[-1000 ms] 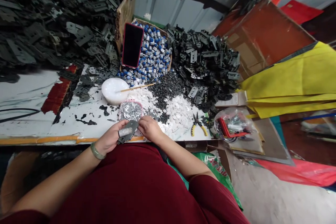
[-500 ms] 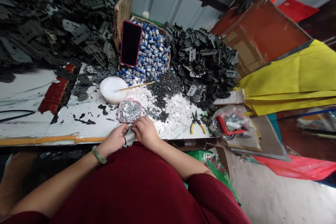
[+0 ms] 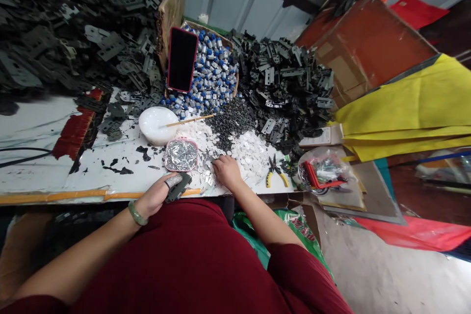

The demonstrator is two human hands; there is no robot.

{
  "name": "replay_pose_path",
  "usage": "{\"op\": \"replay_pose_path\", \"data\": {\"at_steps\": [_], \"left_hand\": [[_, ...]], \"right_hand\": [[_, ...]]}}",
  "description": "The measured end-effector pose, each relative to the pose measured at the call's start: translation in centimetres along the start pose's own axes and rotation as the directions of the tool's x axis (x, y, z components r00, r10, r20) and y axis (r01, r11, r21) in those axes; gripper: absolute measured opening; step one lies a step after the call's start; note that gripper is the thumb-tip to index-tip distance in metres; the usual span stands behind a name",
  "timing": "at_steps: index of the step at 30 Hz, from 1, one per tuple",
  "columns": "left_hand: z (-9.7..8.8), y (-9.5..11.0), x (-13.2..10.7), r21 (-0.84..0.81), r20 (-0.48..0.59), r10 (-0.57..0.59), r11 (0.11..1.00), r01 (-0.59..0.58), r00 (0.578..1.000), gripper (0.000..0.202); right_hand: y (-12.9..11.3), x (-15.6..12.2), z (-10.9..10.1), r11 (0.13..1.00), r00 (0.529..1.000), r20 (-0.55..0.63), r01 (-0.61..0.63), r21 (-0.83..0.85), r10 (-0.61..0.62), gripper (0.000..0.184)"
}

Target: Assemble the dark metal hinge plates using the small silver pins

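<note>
Two hands sit well apart at the near edge of the bench [image 3: 91, 196], where half a second ago they met. The left hand [image 3: 156, 196] stays in about the same spot, curled shut around a dark metal bracket [image 3: 178, 187], which it holds just over the bench edge. A grey strip [image 3: 173, 181] lies across its index finger, and a jade bangle [image 3: 137, 213] circles the wrist. The right hand [image 3: 227, 171] has moved away to 3 o'clock from the left, its fingers spread and bent down among scattered white plastic discs [image 3: 250, 152]; whether it has hold of anything is too small to tell.

Just beyond, at 12 o'clock, a pink-rimmed tray [image 3: 181, 139] of silvery pieces [image 3: 181, 156] sits on the stained white top, beside a white bowl [image 3: 158, 126] with a wooden stick [image 3: 189, 120] laid across it. A heap of grey granules [image 3: 232, 120] runs into the discs. At 2 o'clock lie yellow-handled pliers [image 3: 275, 172], then a clear plastic bag [image 3: 304, 176] around a red-handled tool [image 3: 316, 176].

Farther out at 12 o'clock, a phone in a red case [image 3: 182, 60] leans against a cardboard box [image 3: 217, 38] of blue-and-silver cylinders [image 3: 213, 71]. Black metal brackets [image 3: 283, 88] pile up at 1 o'clock, a larger drift of them [image 3: 66, 24] fills 10 o'clock, and yellow cloth [image 3: 401, 113] lies at 2 o'clock.
</note>
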State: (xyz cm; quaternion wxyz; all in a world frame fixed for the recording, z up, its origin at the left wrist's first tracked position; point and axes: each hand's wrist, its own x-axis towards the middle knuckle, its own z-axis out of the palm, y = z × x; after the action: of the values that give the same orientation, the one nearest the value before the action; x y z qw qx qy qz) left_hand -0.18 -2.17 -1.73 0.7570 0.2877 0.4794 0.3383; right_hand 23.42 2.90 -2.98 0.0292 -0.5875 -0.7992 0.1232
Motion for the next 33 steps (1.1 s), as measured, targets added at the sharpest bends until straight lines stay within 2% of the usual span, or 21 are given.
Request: {"op": "replay_pose_path", "data": {"at_steps": [2,4,7,9,11,12,13,14,15,17,18,20,21,23,26,28,30,33], "left_hand": [[0.2,-0.2,0.2,-0.009,-0.009,0.006,1.000,-0.006,1.000,0.032],[0.4,-0.3,0.5,-0.039,-0.015,-0.010,0.999,0.009,1.000,0.032],[0.3,-0.5,1.0,-0.157,0.015,-0.022,0.987,0.024,1.000,0.026],[0.1,-0.4,1.2,-0.206,0.035,-0.007,0.979,0.014,0.999,0.023],[-0.2,-0.2,1.0,-0.104,0.049,0.051,0.993,-0.046,0.997,0.023],[-0.4,0.0,0.8,0.026,0.070,0.115,0.993,-0.117,0.991,0.022],[-0.5,0.2,0.5,0.196,0.108,0.203,0.955,-0.220,0.973,0.020],[-0.7,0.5,0.2,0.381,0.163,0.302,0.859,-0.343,0.939,0.017],[-0.9,0.7,-0.1,0.548,0.236,0.399,0.698,-0.461,0.886,0.014],[-1.2,1.3,-0.5,0.746,0.406,0.527,0.282,-0.604,0.747,0.012],[-1.3,1.5,-0.6,0.779,0.480,0.551,0.090,-0.620,0.683,0.012],[-1.4,1.8,-0.7,0.776,0.592,0.551,-0.194,-0.600,0.588,0.013],[-1.5,1.9,-0.7,0.760,0.631,0.542,-0.285,-0.585,0.556,0.014],[-1.6,1.9,-0.6,0.727,0.680,0.525,-0.392,-0.563,0.512,0.012],[-1.6,2.0,-0.6,0.690,0.721,0.492,-0.454,-0.564,0.487,0.010],[-1.6,2.1,-0.7,0.681,0.728,0.483,-0.436,-0.588,0.486,0.010],[-1.6,2.4,-0.7,0.692,0.707,0.502,-0.343,-0.635,0.498,0.010],[-1.6,2.9,-0.8,0.687,0.643,0.554,-0.112,-0.718,0.529,0.011]], "right_hand": [[-0.4,0.1,0.4,1.000,1.000,-0.012,0.007,0.022,-0.007,0.016],[-1.6,0.0,0.7,0.987,0.997,-0.079,0.033,0.155,-0.021,0.015],[-4.2,-0.4,1.1,0.907,0.979,-0.171,0.173,0.385,-0.114,0.016],[-5.7,-0.8,1.4,0.841,0.967,-0.188,0.246,0.482,-0.175,0.020],[-6.6,-1.1,1.6,0.768,0.975,-0.152,0.220,0.601,-0.160,0.022],[-6.8,-1.1,1.7,0.709,0.987,-0.100,0.158,0.687,-0.123,0.022],[-6.8,-1.0,1.7,0.623,0.997,-0.024,0.067,0.779,-0.077,0.022],[-6.7,-0.9,1.6,0.512,0.997,0.069,-0.041,0.858,-0.037,0.023],[-6.6,-0.7,1.5,0.390,0.986,0.166,-0.149,0.909,-0.011,0.025],[-6.4,-0.3,1.0,0.202,0.948,0.318,-0.310,0.929,-0.008,0.031],[-6.3,-0.1,0.7,0.163,0.932,0.361,-0.353,0.921,-0.023,0.034],[-6.5,0.0,0.1,0.189,0.914,0.401,-0.384,0.904,-0.064,0.035],[-6.6,0.0,-0.1,0.235,0.911,0.406,-0.380,0.895,-0.075,0.033],[-7.0,-0.2,-0.5,0.345,0.916,0.395,-0.349,0.871,-0.073,0.029],[-7.4,-0.5,-0.8,0.474,0.924,0.379,-0.309,0.824,-0.057,0.021],[-7.5,-0.6,-0.9,0.495,0.925,0.374,-0.295,0.818,-0.066,0.018],[-7.4,-0.5,-1.1,0.438,0.916,0.384,-0.300,0.847,-0.117,0.022],[-7.1,-0.4,-1.2,0.247,0.873,0.430,-0.375,0.894,-0.231,0.036]]}}
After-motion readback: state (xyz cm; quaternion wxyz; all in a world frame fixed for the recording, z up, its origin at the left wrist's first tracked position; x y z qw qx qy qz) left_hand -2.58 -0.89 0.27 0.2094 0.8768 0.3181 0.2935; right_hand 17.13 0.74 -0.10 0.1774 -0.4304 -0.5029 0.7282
